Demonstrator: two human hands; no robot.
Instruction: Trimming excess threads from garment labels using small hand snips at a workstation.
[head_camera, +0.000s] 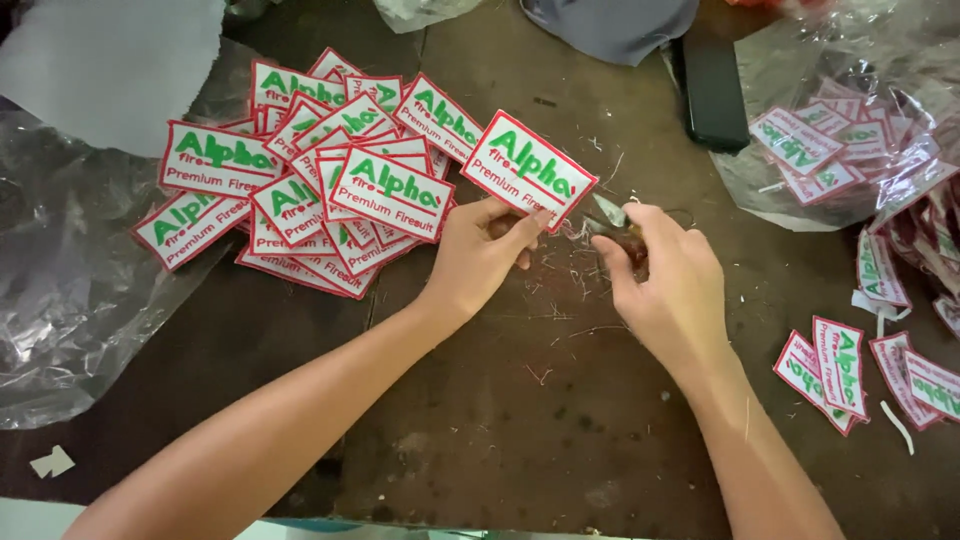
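Near the counter's (520, 420) middle, toward its far edge: left hand (480, 250) pinching a rectangular embroidered patch (527, 170) by its lower edge, thumb and fingers closed on it, patch lifted and tilted off the surface. Right hand (665, 275) closed around small thread snips (610, 212), blade tips just beside the patch's lower right corner.

Risks, as judged: blades that near the red border could nick the stitching or the white ground if the patch shifts in so shallow a pinch. Left fingertips close to the blades; a slip could catch them. Loose thread clippings (565, 265) under both hands could cling to the piece.

Patch itself: white field, green lettering above red lettering, red stitched edge, stiff and flat, no curl. Stray threads at the corner too fine to confirm.

Toward the far left corner: heap of like patches (300, 170), overlapping, beside clear plastic sheeting (70, 290). Toward the right edge: a few more patches (840, 370) lying loose; more in a clear bag (850, 140) at the far right corner.
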